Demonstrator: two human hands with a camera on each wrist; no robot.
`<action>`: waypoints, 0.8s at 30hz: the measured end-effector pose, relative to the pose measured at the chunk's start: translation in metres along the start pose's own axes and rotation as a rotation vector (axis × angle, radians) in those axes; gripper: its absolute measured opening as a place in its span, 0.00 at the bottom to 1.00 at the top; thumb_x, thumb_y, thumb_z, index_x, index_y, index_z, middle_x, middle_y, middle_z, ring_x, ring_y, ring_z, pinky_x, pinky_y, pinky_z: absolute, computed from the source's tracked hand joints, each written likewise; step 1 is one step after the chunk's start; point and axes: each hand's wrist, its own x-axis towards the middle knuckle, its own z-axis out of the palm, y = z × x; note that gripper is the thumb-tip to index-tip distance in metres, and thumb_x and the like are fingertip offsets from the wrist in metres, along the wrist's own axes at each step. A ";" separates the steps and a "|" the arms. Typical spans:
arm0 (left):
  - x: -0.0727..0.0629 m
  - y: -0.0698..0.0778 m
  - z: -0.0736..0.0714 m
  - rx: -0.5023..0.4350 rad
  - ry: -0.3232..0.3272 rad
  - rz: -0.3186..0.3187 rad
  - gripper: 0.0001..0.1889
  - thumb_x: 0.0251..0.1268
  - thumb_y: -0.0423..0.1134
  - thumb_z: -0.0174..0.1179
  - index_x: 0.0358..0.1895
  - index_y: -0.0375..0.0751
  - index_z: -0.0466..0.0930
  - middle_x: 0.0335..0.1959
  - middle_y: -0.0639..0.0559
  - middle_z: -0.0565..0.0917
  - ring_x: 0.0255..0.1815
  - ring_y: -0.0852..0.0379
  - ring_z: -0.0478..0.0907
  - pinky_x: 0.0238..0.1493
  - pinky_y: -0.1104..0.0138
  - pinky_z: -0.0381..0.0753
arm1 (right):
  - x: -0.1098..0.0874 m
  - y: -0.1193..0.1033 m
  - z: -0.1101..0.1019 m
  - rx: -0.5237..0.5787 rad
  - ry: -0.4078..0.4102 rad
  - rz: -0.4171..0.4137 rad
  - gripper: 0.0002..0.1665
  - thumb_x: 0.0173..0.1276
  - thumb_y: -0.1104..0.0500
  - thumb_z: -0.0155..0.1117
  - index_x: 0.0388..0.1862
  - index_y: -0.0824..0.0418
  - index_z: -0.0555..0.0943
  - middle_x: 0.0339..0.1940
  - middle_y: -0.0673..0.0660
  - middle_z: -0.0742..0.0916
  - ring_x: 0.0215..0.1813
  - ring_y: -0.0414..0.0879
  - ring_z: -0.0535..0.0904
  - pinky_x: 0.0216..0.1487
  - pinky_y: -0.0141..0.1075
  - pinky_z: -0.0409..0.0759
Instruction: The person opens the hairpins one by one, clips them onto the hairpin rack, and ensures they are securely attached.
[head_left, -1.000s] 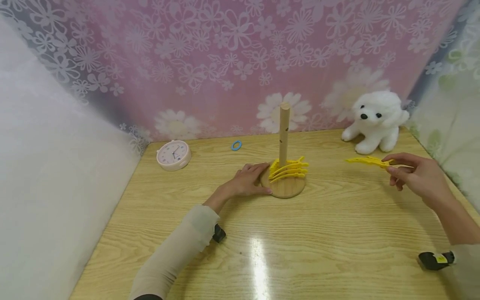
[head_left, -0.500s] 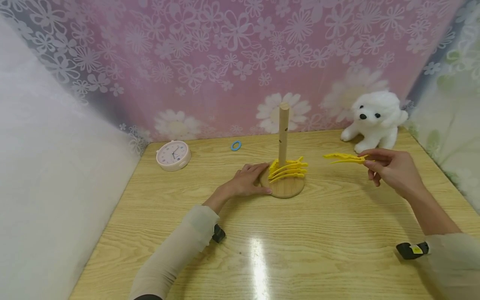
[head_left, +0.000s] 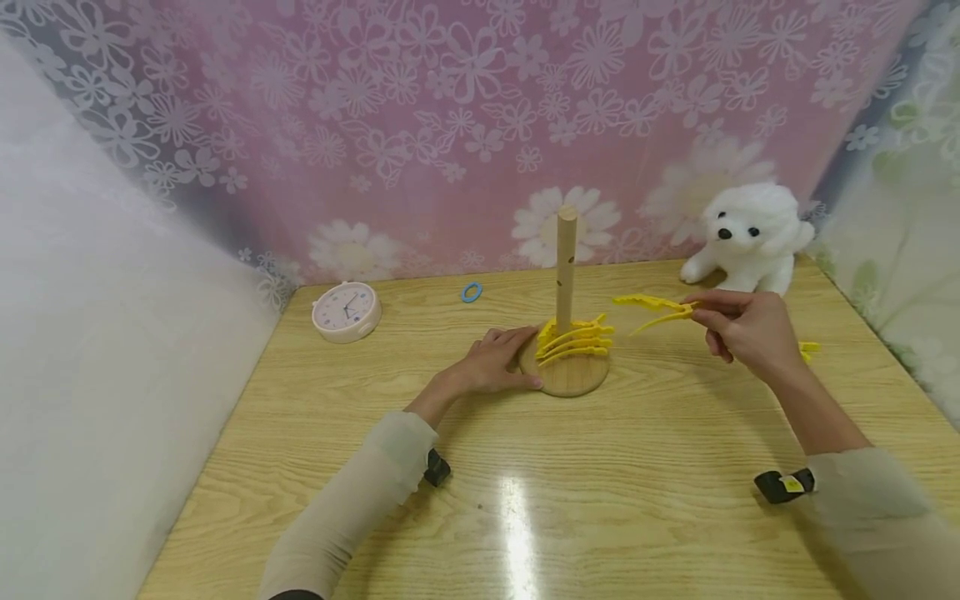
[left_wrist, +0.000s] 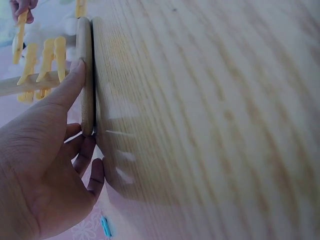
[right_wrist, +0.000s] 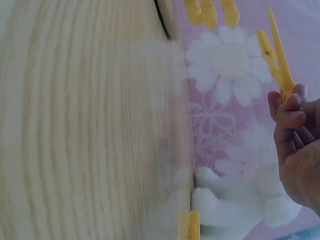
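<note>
Right fingers [right_wrist: 291,119] pinch a yellow clip [right_wrist: 284,69], seemingly plastic.

The held clip [head_left: 637,299] and the clips [head_left: 576,343] on the post [head_left: 566,275] are yellow. Both the post and its base [head_left: 567,382] are light wood, the post flecked with dark spots. The table [head_left: 345,400] is yellowish wood with wavy grain. The clock [head_left: 347,312] is pale pink, the ring [head_left: 471,292] blue, the dog [head_left: 750,221] white with a black nose [head_left: 724,234]. White flower outlines and white daisies [head_left: 354,250] pattern the pink-purple curtain [head_left: 420,200]. Both sleeves [head_left: 352,492] are beige.
</note>
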 end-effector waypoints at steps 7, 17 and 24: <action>0.002 -0.002 0.001 0.000 0.005 0.004 0.52 0.67 0.70 0.61 0.86 0.62 0.43 0.85 0.55 0.55 0.77 0.50 0.56 0.72 0.48 0.59 | 0.008 -0.004 0.015 0.051 -0.002 -0.045 0.18 0.78 0.60 0.65 0.56 0.74 0.85 0.19 0.47 0.86 0.12 0.44 0.69 0.12 0.40 0.63; 0.002 -0.002 0.003 0.001 0.005 0.003 0.51 0.67 0.70 0.61 0.86 0.63 0.43 0.85 0.55 0.55 0.78 0.49 0.55 0.75 0.44 0.56 | 0.013 -0.014 0.043 -0.098 0.025 -0.078 0.14 0.75 0.59 0.69 0.52 0.66 0.90 0.35 0.46 0.92 0.15 0.36 0.70 0.16 0.35 0.62; 0.002 -0.002 0.002 -0.005 0.004 -0.002 0.51 0.67 0.70 0.61 0.86 0.63 0.44 0.85 0.55 0.55 0.78 0.48 0.55 0.76 0.42 0.54 | 0.021 -0.021 0.062 -0.127 -0.002 -0.077 0.11 0.75 0.63 0.68 0.50 0.65 0.91 0.48 0.66 0.91 0.30 0.29 0.82 0.17 0.35 0.61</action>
